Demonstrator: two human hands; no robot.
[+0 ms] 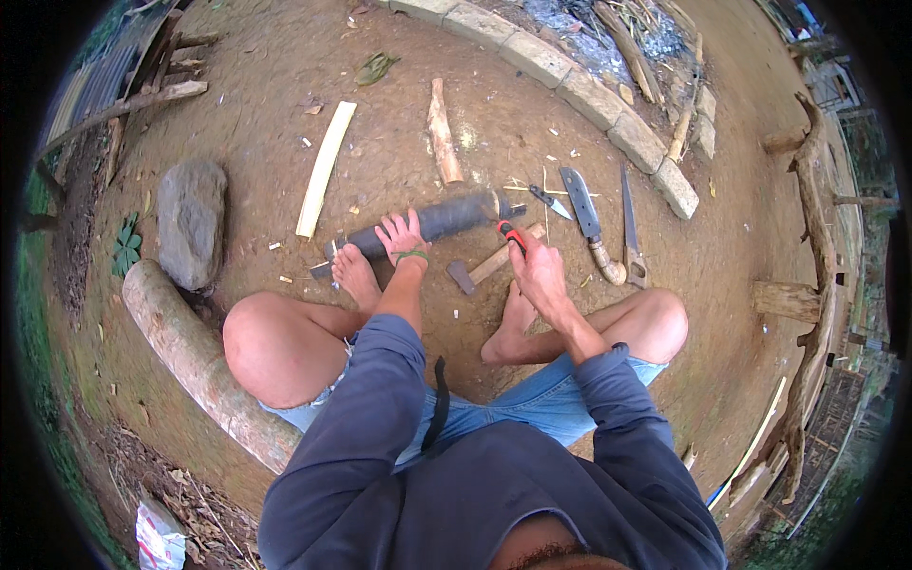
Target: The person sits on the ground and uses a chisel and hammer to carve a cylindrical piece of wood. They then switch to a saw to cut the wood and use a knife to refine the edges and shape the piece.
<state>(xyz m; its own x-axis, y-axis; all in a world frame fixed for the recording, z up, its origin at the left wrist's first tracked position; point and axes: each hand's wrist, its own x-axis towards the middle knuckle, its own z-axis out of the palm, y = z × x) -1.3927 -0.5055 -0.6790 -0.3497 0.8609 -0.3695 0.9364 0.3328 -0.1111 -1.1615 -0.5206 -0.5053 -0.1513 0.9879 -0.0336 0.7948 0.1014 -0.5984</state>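
Dark grey-black cylindrical log [456, 219], of a material that cannot be told for certain, lying on the bare brown earth in front of the seated person. Its long axis runs slantwise, the right end farther from the body than the left. The surface looks mostly smooth and dull, with a paler band around it near the right end; narrow dark pieces project at both ends, their join with the log unclear. The left hand [405, 238] lies flat upon the log's left portion, fingers spread and pressing rather than gripping. The person's bare left foot [355, 277] is beside the log at its left end; whether they touch cannot be told. The right hand [541, 274] is closed around a red-and-black handled tool [511, 236], pointed toward the log's right end; its working tip is too small to make out.

Near the right hand lies a hammer with a dark metal head and pale wooden handle [490, 265]. Farther right, in order: a small knife with a black handle and pale blade [550, 201], a broad dark-bladed machete with a light wooden grip [582, 207], and a narrow handsaw [631, 223]. Beyond the log lie a short, peeled brown stick [441, 133] and a flat, cream-coloured wooden strip [326, 171].
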